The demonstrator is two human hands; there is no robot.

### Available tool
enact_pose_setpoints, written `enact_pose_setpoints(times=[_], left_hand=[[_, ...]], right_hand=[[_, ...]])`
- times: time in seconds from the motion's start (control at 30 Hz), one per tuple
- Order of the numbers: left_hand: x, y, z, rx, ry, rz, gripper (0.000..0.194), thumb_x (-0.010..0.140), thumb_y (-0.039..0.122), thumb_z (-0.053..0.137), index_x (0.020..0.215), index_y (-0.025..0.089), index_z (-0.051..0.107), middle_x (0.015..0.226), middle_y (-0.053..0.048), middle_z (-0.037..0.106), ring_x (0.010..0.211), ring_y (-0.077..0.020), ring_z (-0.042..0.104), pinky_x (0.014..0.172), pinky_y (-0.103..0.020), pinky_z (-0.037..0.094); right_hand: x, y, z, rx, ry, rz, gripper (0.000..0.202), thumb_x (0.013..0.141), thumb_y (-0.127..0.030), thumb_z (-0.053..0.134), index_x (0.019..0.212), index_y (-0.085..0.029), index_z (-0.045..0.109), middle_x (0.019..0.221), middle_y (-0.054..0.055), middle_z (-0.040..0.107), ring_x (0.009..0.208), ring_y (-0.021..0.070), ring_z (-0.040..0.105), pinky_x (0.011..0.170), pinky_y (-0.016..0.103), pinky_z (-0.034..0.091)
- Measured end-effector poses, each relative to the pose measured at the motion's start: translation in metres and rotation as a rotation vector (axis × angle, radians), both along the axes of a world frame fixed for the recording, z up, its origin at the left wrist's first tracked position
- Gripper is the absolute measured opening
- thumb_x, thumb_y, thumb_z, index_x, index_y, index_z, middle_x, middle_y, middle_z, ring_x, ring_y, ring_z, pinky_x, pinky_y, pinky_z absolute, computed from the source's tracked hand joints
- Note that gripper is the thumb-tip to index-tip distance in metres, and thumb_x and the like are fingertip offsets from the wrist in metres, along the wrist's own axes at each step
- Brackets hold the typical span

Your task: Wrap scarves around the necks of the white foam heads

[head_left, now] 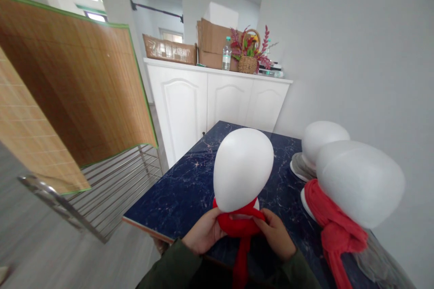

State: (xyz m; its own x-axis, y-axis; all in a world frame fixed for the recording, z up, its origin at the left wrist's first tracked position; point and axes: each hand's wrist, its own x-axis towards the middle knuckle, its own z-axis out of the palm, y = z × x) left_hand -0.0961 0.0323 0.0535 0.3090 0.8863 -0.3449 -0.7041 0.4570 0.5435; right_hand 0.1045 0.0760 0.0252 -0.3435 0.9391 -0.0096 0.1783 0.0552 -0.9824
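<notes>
In front of me a white mannequin head (243,167) stands on a dark blue marbled table (183,189). A red scarf (239,226) goes round its neck, and one end hangs down over the table's near edge. My left hand (205,231) grips the scarf at the left of the neck, its thumb near the head's base. On the other side my right hand (276,234) pinches the scarf between thumb and fingers. Between the hands the front of the scarf bows outward in a loop.
Two more white mannequin heads stand at the right; the nearer head (359,180) wears a knotted coral scarf (334,221), the farther head (322,140) a grey one (303,165). A metal rack (118,194) with a bamboo mat (101,99) is at the left, a white cabinet (183,99) behind.
</notes>
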Motion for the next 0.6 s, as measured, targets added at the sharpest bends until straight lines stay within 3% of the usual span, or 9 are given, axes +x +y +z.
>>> enact_pose_setpoints(times=[0.1,0.2,0.27,0.37,0.4,0.47,0.53,0.6], left_hand=[[-0.016,-0.001,-0.006,-0.140,-0.249,-0.060,0.024,0.072,0.022,0.060,0.052,0.013,0.050,0.038,0.005,0.044,0.038,-0.0056,0.046,0.050,-0.016,0.041],[-0.024,-0.009,-0.016,-0.013,-0.320,-0.220,0.018,0.064,0.019,0.062,0.054,0.011,0.050,0.036,0.007,0.035,0.034,-0.0037,0.039,0.043,-0.014,0.035],[-0.025,-0.016,-0.019,0.117,-0.320,-0.253,0.013,0.058,0.016,0.064,0.059,0.011,0.052,0.040,0.006,0.039,0.041,-0.0068,0.047,0.048,-0.017,0.040],[-0.030,-0.028,-0.015,0.149,-0.368,-0.077,0.014,0.061,0.016,0.065,0.064,0.012,0.052,0.051,0.002,0.050,0.063,-0.0139,0.061,0.066,-0.023,0.049],[-0.033,-0.033,-0.013,0.131,-0.415,-0.007,0.012,0.065,0.017,0.063,0.068,0.011,0.053,0.054,0.002,0.052,0.064,-0.0122,0.061,0.067,-0.022,0.049],[-0.040,-0.043,-0.012,0.114,-0.520,0.054,0.011,0.073,0.018,0.058,0.081,0.010,0.054,0.055,0.005,0.052,0.049,-0.0034,0.055,0.053,-0.012,0.044],[-0.047,-0.056,-0.017,0.132,-0.511,-0.045,0.019,0.076,0.023,0.055,0.091,0.010,0.055,0.057,0.004,0.056,0.033,0.0020,0.040,0.036,-0.008,0.032],[-0.052,-0.071,-0.027,0.173,-0.290,-0.235,0.030,0.072,0.037,0.059,0.089,0.011,0.057,0.064,-0.002,0.062,0.029,0.0012,0.035,0.031,-0.011,0.027]], right_hand=[[0.009,0.019,-0.009,0.010,-0.065,-0.024,0.017,0.072,-0.035,0.055,0.069,-0.017,0.055,0.059,-0.003,0.054,0.055,0.0118,0.047,0.052,0.022,0.036],[0.006,0.031,-0.011,0.042,-0.125,0.009,0.011,0.070,-0.024,0.050,0.077,-0.018,0.056,0.063,-0.002,0.057,0.055,0.0125,0.048,0.054,0.023,0.037],[0.001,0.033,-0.009,0.122,-0.257,0.009,0.014,0.071,-0.019,0.047,0.080,-0.018,0.058,0.070,0.001,0.061,0.063,0.0146,0.053,0.060,0.024,0.039],[-0.005,0.032,-0.002,0.220,-0.499,0.001,0.016,0.075,-0.017,0.045,0.080,-0.018,0.060,0.077,0.003,0.064,0.074,0.0161,0.056,0.068,0.024,0.039],[-0.006,0.032,0.000,0.230,-0.558,0.010,0.016,0.076,-0.017,0.044,0.080,-0.018,0.060,0.078,0.004,0.064,0.075,0.0161,0.057,0.068,0.024,0.039],[-0.008,0.032,0.003,0.233,-0.628,0.033,0.017,0.078,-0.018,0.043,0.080,-0.018,0.060,0.079,0.004,0.064,0.075,0.0158,0.057,0.068,0.023,0.038],[-0.009,0.034,0.005,0.229,-0.654,0.046,0.019,0.079,-0.017,0.042,0.080,-0.017,0.061,0.078,0.005,0.065,0.075,0.0156,0.058,0.068,0.023,0.038],[-0.009,0.036,0.005,0.216,-0.651,0.046,0.021,0.078,-0.016,0.041,0.079,-0.017,0.062,0.079,0.005,0.065,0.076,0.0155,0.058,0.068,0.022,0.037]])
